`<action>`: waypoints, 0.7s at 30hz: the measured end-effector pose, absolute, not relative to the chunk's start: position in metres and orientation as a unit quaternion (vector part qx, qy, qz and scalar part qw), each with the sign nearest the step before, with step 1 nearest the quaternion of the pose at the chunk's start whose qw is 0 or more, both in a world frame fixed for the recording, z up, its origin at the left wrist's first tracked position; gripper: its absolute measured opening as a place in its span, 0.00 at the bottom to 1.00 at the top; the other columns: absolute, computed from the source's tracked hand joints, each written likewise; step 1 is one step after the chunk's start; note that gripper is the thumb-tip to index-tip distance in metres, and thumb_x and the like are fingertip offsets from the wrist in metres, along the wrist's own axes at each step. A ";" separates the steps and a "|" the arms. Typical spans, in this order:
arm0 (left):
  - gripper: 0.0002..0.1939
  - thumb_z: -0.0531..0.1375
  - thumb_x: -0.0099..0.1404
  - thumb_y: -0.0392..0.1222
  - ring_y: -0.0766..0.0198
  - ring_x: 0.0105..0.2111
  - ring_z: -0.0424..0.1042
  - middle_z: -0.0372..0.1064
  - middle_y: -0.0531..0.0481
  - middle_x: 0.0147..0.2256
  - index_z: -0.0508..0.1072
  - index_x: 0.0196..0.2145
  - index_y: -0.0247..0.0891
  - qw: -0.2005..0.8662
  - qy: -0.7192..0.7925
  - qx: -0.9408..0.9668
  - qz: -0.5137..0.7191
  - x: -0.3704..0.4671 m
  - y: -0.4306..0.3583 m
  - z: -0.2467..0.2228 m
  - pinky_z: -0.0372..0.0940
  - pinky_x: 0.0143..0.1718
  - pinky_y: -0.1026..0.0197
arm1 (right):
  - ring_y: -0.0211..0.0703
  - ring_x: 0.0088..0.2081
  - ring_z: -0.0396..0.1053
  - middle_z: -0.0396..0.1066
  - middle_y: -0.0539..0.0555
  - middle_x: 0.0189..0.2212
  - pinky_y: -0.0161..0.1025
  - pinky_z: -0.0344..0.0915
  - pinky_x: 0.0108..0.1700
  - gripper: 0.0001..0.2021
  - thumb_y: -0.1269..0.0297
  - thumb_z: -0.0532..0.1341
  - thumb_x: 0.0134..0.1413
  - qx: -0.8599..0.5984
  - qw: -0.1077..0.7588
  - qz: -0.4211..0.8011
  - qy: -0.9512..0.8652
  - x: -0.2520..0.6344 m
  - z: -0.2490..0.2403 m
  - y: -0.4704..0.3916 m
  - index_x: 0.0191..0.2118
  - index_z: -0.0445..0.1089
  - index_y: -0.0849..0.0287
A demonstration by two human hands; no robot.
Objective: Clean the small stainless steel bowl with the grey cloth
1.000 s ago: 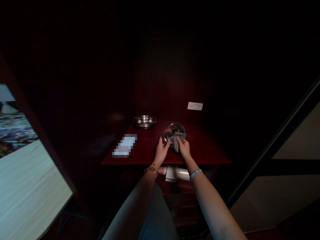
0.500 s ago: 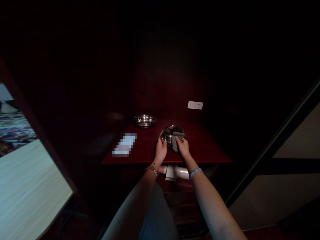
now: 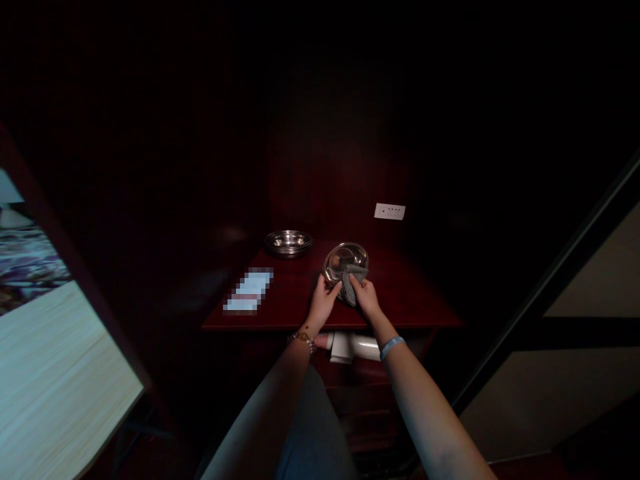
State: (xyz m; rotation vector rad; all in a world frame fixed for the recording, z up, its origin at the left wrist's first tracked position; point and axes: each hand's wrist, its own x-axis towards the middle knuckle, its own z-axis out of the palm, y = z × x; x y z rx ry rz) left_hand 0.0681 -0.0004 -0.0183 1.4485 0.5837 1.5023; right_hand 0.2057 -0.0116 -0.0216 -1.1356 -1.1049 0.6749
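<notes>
A shiny metal bowl is tilted above the dark red desk, its inside showing. My left hand grips its near left rim, thumb on the rim and fingers beneath. A grey cloth is pinched in my right hand and lies against the bowl's near right edge. Several similar metal bowls sit stacked at the back left of the desk.
A blurred, pixelated flat item lies on the desk's left side. A white socket plate is on the back wall. White items sit on the shelf below. A light wooden table stands at left.
The bowl has tipped and turned so that more of its inside shows. My left hand has shifted slightly down along the rim, while my right hand stays nearly in place with the cloth.
</notes>
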 end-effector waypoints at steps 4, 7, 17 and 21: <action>0.20 0.57 0.64 0.45 0.65 0.40 0.73 0.72 0.44 0.44 0.62 0.52 0.38 0.472 0.253 0.586 0.609 0.069 0.002 -0.022 0.67 0.46 0.59 | 0.38 0.24 0.66 0.73 0.53 0.24 0.33 0.61 0.27 0.25 0.40 0.62 0.44 -0.489 0.635 0.322 -0.504 0.205 -0.021 -0.013 0.27 0.71 0.63; 0.21 0.56 0.65 0.43 0.66 0.36 0.73 0.72 0.46 0.41 0.59 0.54 0.38 0.459 0.274 0.583 0.611 0.068 0.001 -0.022 0.68 0.41 0.61 | 0.38 0.24 0.66 0.73 0.53 0.23 0.33 0.61 0.26 0.25 0.40 0.62 0.44 -0.493 0.633 0.318 -0.505 0.204 -0.021 -0.012 0.26 0.71 0.63; 0.27 0.53 0.66 0.39 0.60 0.52 0.69 0.67 0.42 0.55 0.56 0.62 0.41 0.369 0.303 0.598 0.644 0.066 -0.006 -0.016 0.62 0.56 0.56 | 0.42 0.29 0.69 0.75 0.56 0.28 0.34 0.62 0.30 0.23 0.43 0.60 0.48 -0.552 0.659 0.185 -0.475 0.206 -0.019 -0.014 0.32 0.74 0.63; 0.28 0.52 0.67 0.39 0.60 0.55 0.67 0.64 0.43 0.58 0.55 0.64 0.42 0.357 0.290 0.606 0.649 0.064 -0.012 -0.012 0.60 0.58 0.55 | 0.42 0.31 0.69 0.76 0.57 0.32 0.34 0.63 0.34 0.23 0.44 0.59 0.50 -0.560 0.669 0.138 -0.468 0.208 -0.017 -0.015 0.35 0.74 0.63</action>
